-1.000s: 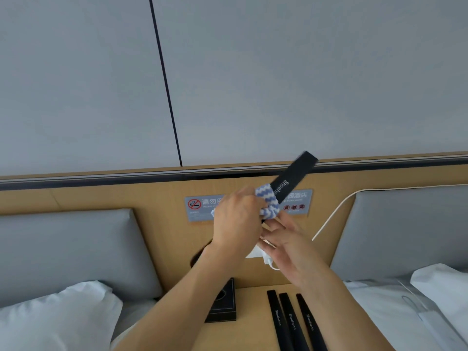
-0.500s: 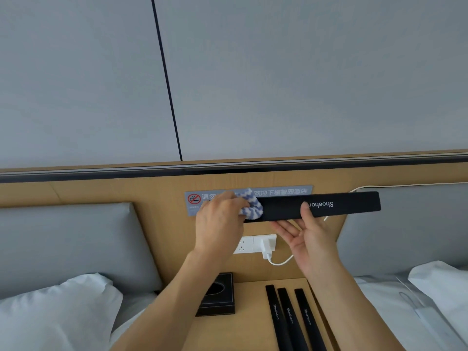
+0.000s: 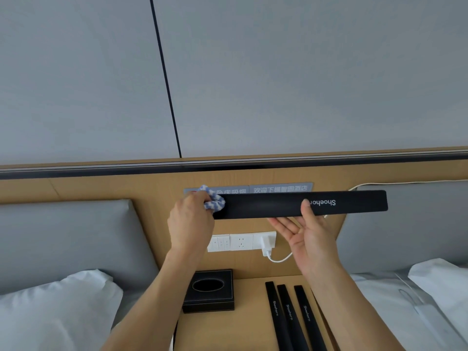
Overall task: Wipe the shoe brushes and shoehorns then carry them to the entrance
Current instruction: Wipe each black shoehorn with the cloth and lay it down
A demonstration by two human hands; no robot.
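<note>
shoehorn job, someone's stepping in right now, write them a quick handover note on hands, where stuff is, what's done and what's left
Left hand: grips a blue-and-white cloth pressed on the left end of the held shoehorn.
Right hand: supports that shoehorn from below, thumb on its front face; the shoehorn is level, in the air in front of the headboard.
Three more shoehorns lie side by side on the bedside table, right of a black tissue box.
Done: wiping of the held shoehorn is under way.
Left: finish it; whether the other three are wiped cannot be told. No shoe brushes in view. Nothing carried to the entrance yet.

Hotel bedroom: headboard (image 3: 253, 178), pillows (image 3: 58, 305), welcome sign (image 3: 279, 188)
</note>
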